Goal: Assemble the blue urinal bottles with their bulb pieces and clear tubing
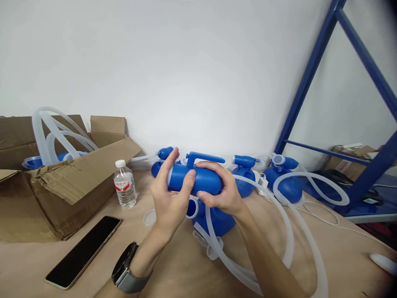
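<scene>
Head view: the person's left hand (pixel 170 203) and right hand (pixel 221 186) are clamping, one at each end, a blue plastic cylindrical body (pixel 201 180) with a slender T-shaped arm on top, holding it level above a tan table (pixel 338 256). Just below, a rounded blue plastic vessel (pixel 214 219) is resting, with translucent silicone tubing (pixel 290 231) looping beside it. A clear plastic water bottle (pixel 124 186) is standing left of the hands, near a black smartphone (pixel 82 252) and an open brown cardboard box (pixel 62 194). A grey-strapped wristwatch (pixel 124 269) is encircling the left wrist.
</scene>
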Available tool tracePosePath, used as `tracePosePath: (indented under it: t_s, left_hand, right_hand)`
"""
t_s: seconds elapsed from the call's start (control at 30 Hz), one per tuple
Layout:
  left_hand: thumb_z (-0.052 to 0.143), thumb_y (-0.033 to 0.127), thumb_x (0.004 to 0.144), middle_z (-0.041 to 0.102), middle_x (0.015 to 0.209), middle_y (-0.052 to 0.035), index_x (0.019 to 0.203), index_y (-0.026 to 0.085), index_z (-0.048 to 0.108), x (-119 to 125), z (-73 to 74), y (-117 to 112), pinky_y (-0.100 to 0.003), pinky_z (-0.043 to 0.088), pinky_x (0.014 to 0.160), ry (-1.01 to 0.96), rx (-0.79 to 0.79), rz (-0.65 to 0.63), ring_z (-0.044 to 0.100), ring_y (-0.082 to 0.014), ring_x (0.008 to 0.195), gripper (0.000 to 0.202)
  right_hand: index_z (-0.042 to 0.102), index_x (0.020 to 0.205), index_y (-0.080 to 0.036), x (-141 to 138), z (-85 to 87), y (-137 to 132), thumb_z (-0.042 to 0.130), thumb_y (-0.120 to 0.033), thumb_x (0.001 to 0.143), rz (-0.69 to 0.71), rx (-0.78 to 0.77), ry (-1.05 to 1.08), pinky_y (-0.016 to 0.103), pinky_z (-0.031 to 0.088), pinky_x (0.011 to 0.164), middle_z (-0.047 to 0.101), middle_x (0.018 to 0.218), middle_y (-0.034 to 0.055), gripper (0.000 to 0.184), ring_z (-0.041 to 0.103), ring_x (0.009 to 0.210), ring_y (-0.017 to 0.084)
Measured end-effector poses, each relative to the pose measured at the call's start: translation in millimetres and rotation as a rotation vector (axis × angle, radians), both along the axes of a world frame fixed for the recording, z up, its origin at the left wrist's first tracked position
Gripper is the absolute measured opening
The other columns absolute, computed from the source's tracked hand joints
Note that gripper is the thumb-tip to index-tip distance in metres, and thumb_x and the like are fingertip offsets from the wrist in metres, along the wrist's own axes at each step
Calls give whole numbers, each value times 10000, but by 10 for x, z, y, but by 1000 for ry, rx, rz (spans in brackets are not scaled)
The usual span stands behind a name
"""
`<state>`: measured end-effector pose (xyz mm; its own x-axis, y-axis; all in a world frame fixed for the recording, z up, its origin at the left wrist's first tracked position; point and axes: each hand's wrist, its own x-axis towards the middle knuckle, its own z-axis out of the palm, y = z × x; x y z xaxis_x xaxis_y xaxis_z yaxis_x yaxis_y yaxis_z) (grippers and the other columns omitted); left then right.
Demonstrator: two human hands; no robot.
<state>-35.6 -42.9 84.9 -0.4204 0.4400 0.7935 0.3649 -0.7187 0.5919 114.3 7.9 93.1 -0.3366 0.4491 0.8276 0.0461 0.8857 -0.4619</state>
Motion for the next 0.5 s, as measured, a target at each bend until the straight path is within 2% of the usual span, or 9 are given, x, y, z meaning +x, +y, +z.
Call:
tracePosePath:
  t_s: [0.17, 0.23, 0.3, 0.37, 0.43, 0.5]
  left_hand:
    - [704, 345, 937, 685, 1385, -75, 1367, 246, 651, -32, 23, -36, -481, 490, 1136, -12, 30, 21, 651, -287, 1266, 444]
    - [693, 336, 945, 675, 1398, -76, 1374, 249, 642, -29, 7, -20, -478, 496, 1131, -25, 51, 22, 653, -284, 1265, 440]
    - [698, 331, 940, 657, 1423, -86, 1390, 250, 622, -20, -16, 6, -488, 487, 1144, -5, 63, 14, 638, -289, 1290, 464]
    - [727, 329, 912, 607, 1483, -107, 1445, 250, 566, -20, -28, 31, -508, 458, 1172, 52, 71, -49, 584, -309, 1359, 562]
    - [735, 318, 899, 539, 1550, -127, 1509, 254, 489, -45, -16, 48, -524, 428, 1198, 107, 78, -171, 505, -326, 1436, 661]
    - [716, 302, 910, 496, 1585, -131, 1532, 261, 461, -105, 24, 57, -523, 418, 1209, 155, 58, -306, 453, -330, 1476, 673]
  right_hand:
    - [722, 1218, -296, -86, 32, -124, 858, -454, 712, -2, -43, 63, 475, 540, 1054, 737, 1250, 57, 548, 682, 1170, 327]
    - [735, 1193, -293, -105, 24, -119, 866, -456, 699, 18, -114, 94, 464, 551, 1041, 737, 1245, 56, 536, 675, 1182, 327]
    - [747, 1154, -277, -106, 4, -65, 855, -487, 695, 64, -259, 120, 427, 617, 911, 732, 1242, 61, 516, 695, 1128, 322]
    - [738, 1154, -255, -88, -17, 13, 805, -532, 726, 141, -443, 151, 357, 643, 662, 730, 1205, 72, 514, 732, 945, 285]
    - [719, 1180, -235, -52, -15, 76, 745, -546, 772, 199, -589, 173, 290, 576, 474, 732, 1127, 77, 514, 717, 731, 222]
    - [699, 1208, -222, -3, 18, 98, 718, -530, 801, 208, -655, 180, 261, 533, 429, 733, 1070, 76, 510, 697, 636, 190]
